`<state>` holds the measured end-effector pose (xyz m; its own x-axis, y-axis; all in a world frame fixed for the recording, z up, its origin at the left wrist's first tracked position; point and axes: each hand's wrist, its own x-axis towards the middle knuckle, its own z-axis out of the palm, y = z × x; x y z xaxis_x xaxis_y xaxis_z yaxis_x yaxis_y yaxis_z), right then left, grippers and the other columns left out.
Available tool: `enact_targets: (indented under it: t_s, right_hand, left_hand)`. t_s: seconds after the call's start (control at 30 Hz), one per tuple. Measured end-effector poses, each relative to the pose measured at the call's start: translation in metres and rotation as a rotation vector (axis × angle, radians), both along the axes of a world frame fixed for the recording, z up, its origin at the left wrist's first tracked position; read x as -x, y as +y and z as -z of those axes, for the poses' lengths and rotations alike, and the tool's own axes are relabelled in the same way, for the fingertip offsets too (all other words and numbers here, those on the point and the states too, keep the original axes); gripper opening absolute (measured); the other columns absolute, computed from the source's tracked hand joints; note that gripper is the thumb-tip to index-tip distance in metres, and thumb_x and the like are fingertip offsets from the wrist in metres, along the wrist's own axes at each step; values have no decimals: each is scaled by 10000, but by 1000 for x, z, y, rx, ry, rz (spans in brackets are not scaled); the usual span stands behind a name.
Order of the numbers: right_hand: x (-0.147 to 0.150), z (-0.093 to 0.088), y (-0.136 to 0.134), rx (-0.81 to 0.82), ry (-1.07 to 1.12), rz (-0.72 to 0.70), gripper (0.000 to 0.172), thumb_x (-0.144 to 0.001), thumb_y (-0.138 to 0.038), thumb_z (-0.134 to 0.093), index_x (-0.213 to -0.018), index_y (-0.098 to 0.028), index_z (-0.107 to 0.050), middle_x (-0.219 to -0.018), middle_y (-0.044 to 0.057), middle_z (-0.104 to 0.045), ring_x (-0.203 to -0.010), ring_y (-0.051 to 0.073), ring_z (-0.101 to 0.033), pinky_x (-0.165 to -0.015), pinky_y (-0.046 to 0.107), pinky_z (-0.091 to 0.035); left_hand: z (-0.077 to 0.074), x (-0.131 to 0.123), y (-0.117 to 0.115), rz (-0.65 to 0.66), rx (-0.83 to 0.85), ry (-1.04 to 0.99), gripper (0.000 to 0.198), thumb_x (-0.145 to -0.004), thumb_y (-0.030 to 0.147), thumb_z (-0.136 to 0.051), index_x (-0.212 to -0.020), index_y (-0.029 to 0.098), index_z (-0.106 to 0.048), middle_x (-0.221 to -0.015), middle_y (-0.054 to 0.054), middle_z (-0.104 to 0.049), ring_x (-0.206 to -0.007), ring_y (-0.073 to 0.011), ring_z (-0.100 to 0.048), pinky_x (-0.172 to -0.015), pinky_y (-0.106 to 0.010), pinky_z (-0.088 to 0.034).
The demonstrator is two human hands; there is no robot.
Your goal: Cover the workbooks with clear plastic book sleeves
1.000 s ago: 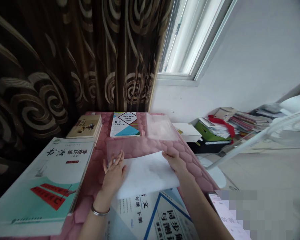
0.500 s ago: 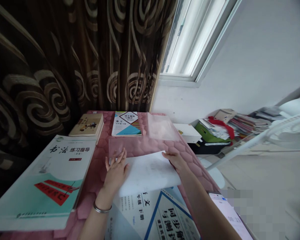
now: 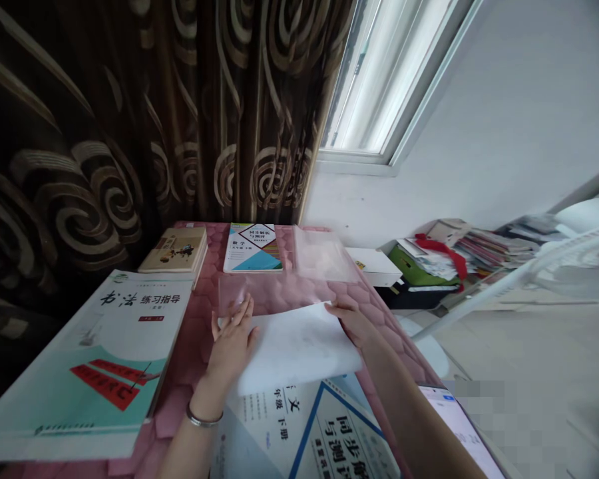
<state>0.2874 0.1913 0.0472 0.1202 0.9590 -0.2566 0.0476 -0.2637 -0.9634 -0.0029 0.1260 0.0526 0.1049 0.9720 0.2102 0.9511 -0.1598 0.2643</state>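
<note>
A white sheet (image 3: 294,346) lies over the upper part of a blue-and-white workbook (image 3: 314,426) with Chinese lettering. My left hand (image 3: 232,342), a silver bangle on its wrist, rests on the sheet's left edge, fingers stretched out. Gripped at its upper right corner by my right hand (image 3: 352,322), the sheet is slightly raised there. Clear plastic film (image 3: 279,293) extends beyond the sheet's far edge, under the fingertips of my left hand. Whether film and sheet are joined is hidden.
A pink quilted cover (image 3: 172,406) spreads over the table. Left stand a calligraphy book stack (image 3: 144,346) and small tan books (image 3: 174,249). A smaller workbook (image 3: 252,247) and more clear film (image 3: 324,256) lie at the back. A phone (image 3: 454,426) sits right; a white fan (image 3: 569,266) stands beyond.
Both hands keep almost the same place and hold on the sheet. The view has shifted very slightly.
</note>
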Motion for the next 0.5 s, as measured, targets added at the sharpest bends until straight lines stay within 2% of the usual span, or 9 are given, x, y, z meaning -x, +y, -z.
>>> enact_targets:
  t_s: [0.2,0.37,0.5]
  right_hand:
    - [3,-10,-3,141,147,-31,229,-581,-316,-771,-638,-234,-565,-654,20,-672,-645,215,-650,-649,342,-534]
    - [6,-19,-4,125,139,6,220,-605,-285,-780,-647,-229,-572,-604,16,-651,-655,222,-645,-656,347,-523]
    - [9,-27,-6,81,93,46,202,-658,-314,-754,-626,-223,-576,-627,53,-670,-713,262,-660,-653,369,-512]
  left_hand:
    - [-3,1,0,15,8,7,563,-976,289,-360,-1524,221,-256,-1576,-59,-304,-1451,-281,-273,-1156,-638,-156]
    - [-5,1,0,38,-28,3,556,-968,294,-386,-1514,239,-297,-1563,-66,-335,-1449,-277,-278,-1170,-610,-143]
    - [-7,0,-1,43,-30,-2,560,-967,314,-388,-1516,253,-295,-1560,-65,-342,-1445,-269,-289,-1176,-592,-138]
